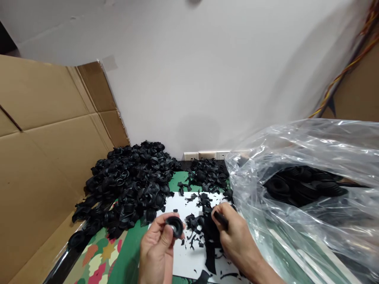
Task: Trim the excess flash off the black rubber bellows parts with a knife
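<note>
My left hand point(156, 246) is closed on a small round black rubber part point(175, 225), pinched between thumb and fingers and held over a white sheet point(189, 260). My right hand point(233, 232) sits just to the right, its fingers closed round a thin black tool point(220, 219) whose shape I cannot make out. Black trimmings point(198, 225) lie scattered on the sheet between both hands. A large heap of black rubber parts point(130, 185) rises to the left of my hands.
A clear plastic bag point(304, 189) with more black parts inside fills the right side. Cardboard point(44, 150) stands as a wall on the left. A smaller pile of black scraps point(209, 173) lies by the white wall. The table has a green patterned cover point(97, 260).
</note>
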{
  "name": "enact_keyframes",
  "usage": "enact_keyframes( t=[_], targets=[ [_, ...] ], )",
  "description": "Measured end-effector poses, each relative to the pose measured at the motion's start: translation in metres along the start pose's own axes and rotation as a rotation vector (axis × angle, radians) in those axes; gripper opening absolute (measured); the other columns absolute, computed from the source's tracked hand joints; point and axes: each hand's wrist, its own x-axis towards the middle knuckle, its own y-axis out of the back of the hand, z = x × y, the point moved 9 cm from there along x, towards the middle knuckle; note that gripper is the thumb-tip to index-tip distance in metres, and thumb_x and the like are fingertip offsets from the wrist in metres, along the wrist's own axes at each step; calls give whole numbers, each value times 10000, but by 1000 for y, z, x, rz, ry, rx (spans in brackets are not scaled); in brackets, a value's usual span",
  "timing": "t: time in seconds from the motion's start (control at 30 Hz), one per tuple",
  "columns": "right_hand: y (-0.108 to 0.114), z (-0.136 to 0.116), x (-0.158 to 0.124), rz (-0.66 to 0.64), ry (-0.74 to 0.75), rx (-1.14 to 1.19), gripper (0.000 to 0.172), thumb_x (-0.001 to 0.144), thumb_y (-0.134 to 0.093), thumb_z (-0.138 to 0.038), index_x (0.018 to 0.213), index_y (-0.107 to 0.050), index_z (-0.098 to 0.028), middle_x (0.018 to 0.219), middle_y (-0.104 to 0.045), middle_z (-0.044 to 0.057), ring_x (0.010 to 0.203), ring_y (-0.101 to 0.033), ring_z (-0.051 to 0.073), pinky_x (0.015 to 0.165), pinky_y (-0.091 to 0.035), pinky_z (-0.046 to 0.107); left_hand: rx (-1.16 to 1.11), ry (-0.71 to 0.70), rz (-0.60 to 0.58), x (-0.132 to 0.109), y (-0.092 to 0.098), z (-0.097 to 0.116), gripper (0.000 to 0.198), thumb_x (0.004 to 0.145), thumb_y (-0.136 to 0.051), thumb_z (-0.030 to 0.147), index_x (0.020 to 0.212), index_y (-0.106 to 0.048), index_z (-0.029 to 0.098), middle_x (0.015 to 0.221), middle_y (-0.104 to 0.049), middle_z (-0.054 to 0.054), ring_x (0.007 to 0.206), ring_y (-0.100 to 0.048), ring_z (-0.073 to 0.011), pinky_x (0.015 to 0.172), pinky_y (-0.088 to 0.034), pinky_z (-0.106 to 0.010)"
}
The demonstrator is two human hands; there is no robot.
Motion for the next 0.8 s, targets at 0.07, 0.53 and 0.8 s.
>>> enact_keyframes(
  t=[0.07,0.53,0.8],
  targets=[
    [-1,13,3,-41,-106,16,214,798,-369,-272,587,-351,-237,537,-482,-12,487,-459,158,449,-375,244,-38,-9,44,4,8,8,284,589,-790,296,818,-738,134,787,-715,-87,678,-618,-163,597,-493,-215],
    [9,6,7,-57,-64,106,229,790,-446,-351,690,-584,-198,692,-621,60,654,-588,226,601,-475,333,-96,101,-113,7,7,-12,290,648,-755,268,909,-742,141,988,-710,-140,726,-643,-193,610,-502,-252],
    [7,0,2,-98,-15,17,132,772,-464,-227,643,-488,-226,620,-573,9,564,-541,180,516,-425,268,-93,114,-148,5,6,-15,286,688,-722,250,953,-732,140,1030,-698,-140,755,-630,-198,642,-494,-263]
  ],
)
